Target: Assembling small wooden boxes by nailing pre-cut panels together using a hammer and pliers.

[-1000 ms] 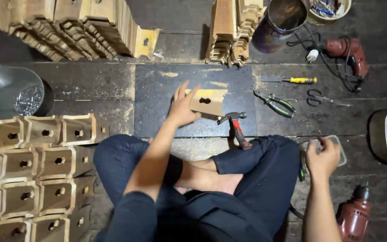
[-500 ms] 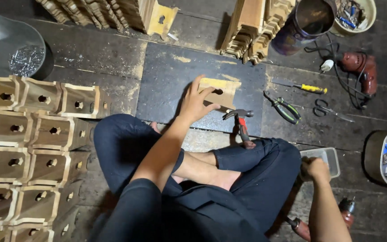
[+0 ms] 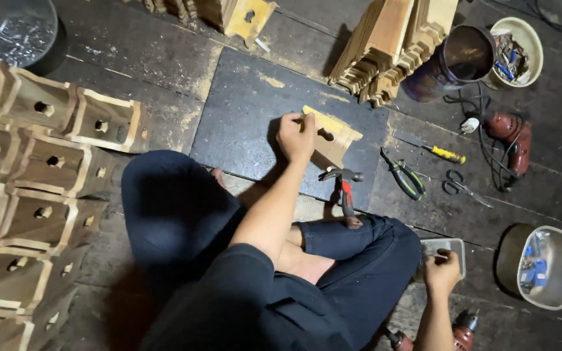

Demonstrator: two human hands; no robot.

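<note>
Under right hand (image 3: 441,272), tray (image 3: 453,245) contents unreadable

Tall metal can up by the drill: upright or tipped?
Tipped, or at least leaning. The metal can shows its open mouth toward the camera and its side wall runs slantwise, resting near the stacked wood pieces. Contents cannot tell: interior is dark.

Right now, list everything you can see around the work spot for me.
wooden piece with a hole: one, pale, dark mat, under left hand
hammer: one, red handle, by the knee
pliers: one, right of hammer
screwdriver: one, yellow handle
scissors: one, dark
drill: one, red, corded
tin can: one, dark
small tray: one, grey, at right hand
wooden boxes: many, pale, stacked on the person's left
left hand: on wooden piece
right hand: at tray
</note>
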